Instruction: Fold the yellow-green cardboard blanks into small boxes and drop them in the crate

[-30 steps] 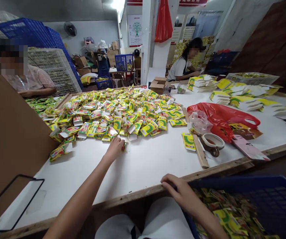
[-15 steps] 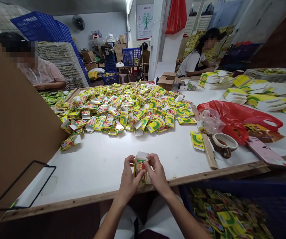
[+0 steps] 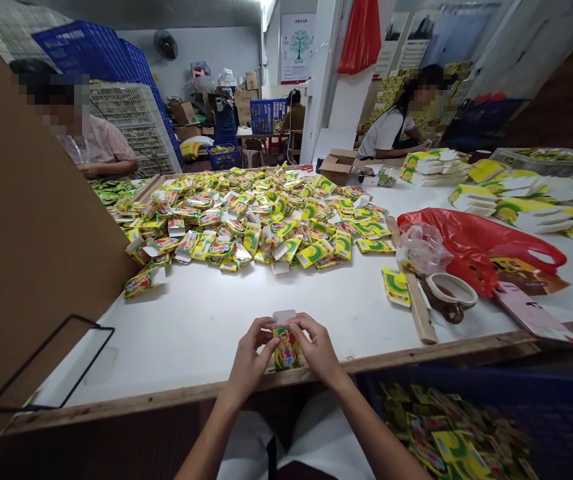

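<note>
Between my two hands, at the table's front edge, stands a small yellow and green printed carton (image 3: 287,350) with its white top flap raised. My left hand (image 3: 254,353) grips its left side, thumb and fingers near the upper corner. On the other side my right hand (image 3: 315,343) pinches the top right corner by the flap. Whatever is inside the carton is hidden. Beyond my hands lies a large heap of similar small cartons (image 3: 246,227), several with white flaps sticking up.
A wooden strip (image 3: 420,310), a brown cup (image 3: 451,297), a pink phone (image 3: 534,310) and a red plastic bag (image 3: 476,233) lie to the right. Below the edge stands a blue crate (image 3: 556,407) of cartons. A cardboard sheet (image 3: 41,220) rises at left. Two people sit across the table.
My thumbs have moved off the carton's front toward its upper corners, so more of the printed face shows. The view has shifted slightly.
</note>
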The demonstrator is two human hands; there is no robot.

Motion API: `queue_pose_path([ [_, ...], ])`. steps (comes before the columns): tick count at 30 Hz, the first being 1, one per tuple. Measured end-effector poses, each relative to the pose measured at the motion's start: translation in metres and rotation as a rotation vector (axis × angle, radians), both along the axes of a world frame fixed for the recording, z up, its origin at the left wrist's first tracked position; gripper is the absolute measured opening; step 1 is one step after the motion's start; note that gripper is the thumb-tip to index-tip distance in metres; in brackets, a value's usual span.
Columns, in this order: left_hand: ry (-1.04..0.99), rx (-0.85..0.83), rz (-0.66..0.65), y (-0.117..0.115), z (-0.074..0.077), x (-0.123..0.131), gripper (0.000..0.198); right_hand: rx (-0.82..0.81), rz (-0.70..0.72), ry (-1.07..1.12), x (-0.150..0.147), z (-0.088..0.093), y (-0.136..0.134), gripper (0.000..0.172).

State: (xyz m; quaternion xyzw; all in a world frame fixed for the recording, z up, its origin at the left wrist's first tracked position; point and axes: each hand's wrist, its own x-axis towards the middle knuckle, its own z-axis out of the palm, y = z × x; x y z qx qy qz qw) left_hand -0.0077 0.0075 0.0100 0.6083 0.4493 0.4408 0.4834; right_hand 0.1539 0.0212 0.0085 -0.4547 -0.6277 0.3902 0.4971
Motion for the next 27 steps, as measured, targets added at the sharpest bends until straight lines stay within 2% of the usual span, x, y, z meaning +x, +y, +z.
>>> queue_pose_path([
  [4,0.069,0.049,-0.019,0.002,0.002,0.004,0.018,-0.013,-0.024,0.027,-0.003,-0.003,-0.001,0.023],
  [7,0.066,0.083,-0.019,0.004,0.003,0.009,0.016,-0.061,-0.087,0.134,-0.007,-0.01,-0.003,0.016],
  [10,0.045,0.122,0.06,0.005,-0.002,0.012,0.014,-0.089,-0.109,0.203,-0.01,-0.013,-0.002,0.033],
  [11,0.024,0.136,0.099,0.005,-0.004,0.012,0.013,-0.085,-0.096,0.18,-0.01,-0.012,-0.002,0.033],
  [13,-0.035,0.141,0.166,0.004,-0.007,0.012,0.015,-0.046,-0.077,0.094,-0.008,-0.01,-0.001,0.02],
  [17,-0.061,0.115,0.148,0.001,-0.007,0.011,0.013,0.076,-0.036,-0.043,0.0,-0.004,-0.003,0.012],
  [21,-0.022,0.106,0.173,-0.001,-0.002,0.012,0.014,0.094,-0.006,-0.053,0.004,0.001,-0.009,0.012],
  [27,0.048,0.117,0.216,0.001,0.004,0.017,0.015,0.076,-0.07,-0.06,-0.002,0.007,-0.006,0.014],
])
